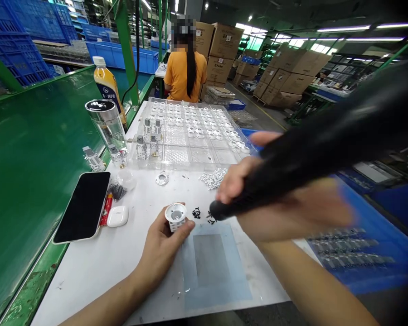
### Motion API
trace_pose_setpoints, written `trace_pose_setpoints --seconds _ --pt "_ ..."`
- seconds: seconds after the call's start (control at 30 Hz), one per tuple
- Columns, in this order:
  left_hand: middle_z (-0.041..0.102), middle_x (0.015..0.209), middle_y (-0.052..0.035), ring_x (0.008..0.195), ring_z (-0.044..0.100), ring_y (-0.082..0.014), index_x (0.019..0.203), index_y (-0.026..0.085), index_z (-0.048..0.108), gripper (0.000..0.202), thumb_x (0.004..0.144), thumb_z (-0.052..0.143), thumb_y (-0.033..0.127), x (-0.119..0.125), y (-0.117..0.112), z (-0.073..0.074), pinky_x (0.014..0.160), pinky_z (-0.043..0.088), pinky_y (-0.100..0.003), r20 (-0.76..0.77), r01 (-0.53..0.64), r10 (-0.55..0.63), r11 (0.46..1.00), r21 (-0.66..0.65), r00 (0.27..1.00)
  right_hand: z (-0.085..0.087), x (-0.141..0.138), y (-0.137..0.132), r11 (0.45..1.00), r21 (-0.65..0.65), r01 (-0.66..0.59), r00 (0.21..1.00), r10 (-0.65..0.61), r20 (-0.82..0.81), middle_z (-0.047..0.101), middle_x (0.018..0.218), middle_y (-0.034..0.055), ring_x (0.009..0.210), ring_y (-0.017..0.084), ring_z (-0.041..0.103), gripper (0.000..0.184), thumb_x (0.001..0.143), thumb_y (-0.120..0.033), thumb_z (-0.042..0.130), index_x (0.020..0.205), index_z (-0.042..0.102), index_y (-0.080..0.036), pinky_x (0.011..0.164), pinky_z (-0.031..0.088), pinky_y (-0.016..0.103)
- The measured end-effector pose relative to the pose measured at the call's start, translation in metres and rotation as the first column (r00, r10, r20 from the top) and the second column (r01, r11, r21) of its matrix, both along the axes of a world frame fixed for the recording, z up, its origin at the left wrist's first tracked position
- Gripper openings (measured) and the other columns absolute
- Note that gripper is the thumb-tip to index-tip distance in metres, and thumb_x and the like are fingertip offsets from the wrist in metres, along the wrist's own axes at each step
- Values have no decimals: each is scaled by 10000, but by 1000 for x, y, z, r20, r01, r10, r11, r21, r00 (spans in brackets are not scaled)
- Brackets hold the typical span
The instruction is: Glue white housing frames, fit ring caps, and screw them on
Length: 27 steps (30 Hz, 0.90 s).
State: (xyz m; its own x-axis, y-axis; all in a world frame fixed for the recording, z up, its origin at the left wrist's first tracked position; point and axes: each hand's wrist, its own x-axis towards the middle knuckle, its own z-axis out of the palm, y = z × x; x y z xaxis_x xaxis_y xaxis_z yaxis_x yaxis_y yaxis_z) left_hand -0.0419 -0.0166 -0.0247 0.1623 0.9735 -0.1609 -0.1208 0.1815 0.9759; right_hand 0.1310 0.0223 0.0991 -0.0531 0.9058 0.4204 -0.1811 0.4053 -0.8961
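In my left hand [159, 249], closed around its sides, is a small white round-flanged fitting [176, 212], its open ring facing up. My right hand [275, 217] is wrapped round a long black electric screwdriver [285, 158], which slants down from the upper right and is blurred by motion. The tool's rounded nose [218, 211] shows over the table, beside small black screws [211, 218]; its bit cannot be made out. Another little pile of black screws [196, 213] lies just right of the fitting. A loose white ring [162, 179] rests farther back, left of a heap of silvery screws [213, 179].
A clear compartment tray [177, 156] with white parts spans the back. Several assembled fittings [141, 148] stand at its left. A glass bottle [110, 129], phone [83, 206] and white earbud case [117, 216] line the left edge. A blue bin [347, 276] sits right; a person in orange [183, 68] is beyond.
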Motion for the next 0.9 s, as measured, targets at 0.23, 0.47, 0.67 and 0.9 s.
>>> trace_pose_setpoints --seconds 0.23,0.47,0.67,0.9 --pt "590 845 37 747 550 -147 927 215 547 193 902 712 312 2 2 2 695 447 -279 -206 -30 33 999 16 978 -93 -15 54 995 28 96 980 -89 -180 647 569 -2 426 190 536 504 845 -596 580 1153 636 -200 424 422 338" --pt "640 827 17 775 597 -186 861 218 588 156 895 708 312 -3 7 0 719 468 -303 -382 31 28 989 148 924 -71 -11 42 996 22 83 977 -77 -199 649 567 2 431 194 539 519 824 -598 596 1141 629 -190 424 437 342" --pt "720 952 -2 852 675 -197 1067 263 685 184 887 722 272 -3 6 -5 790 505 -309 -373 97 4 963 250 928 -38 -17 19 998 -67 -8 979 -6 -205 642 562 4 427 198 540 478 842 -596 570 1122 626 -212 407 431 335" --pt "731 879 17 761 669 -161 938 248 663 71 891 715 237 0 5 -7 704 509 -258 -348 120 -6 944 306 937 -29 -24 5 990 -76 -122 961 99 -257 651 583 9 442 202 550 513 823 -612 608 1140 615 -210 406 442 339"
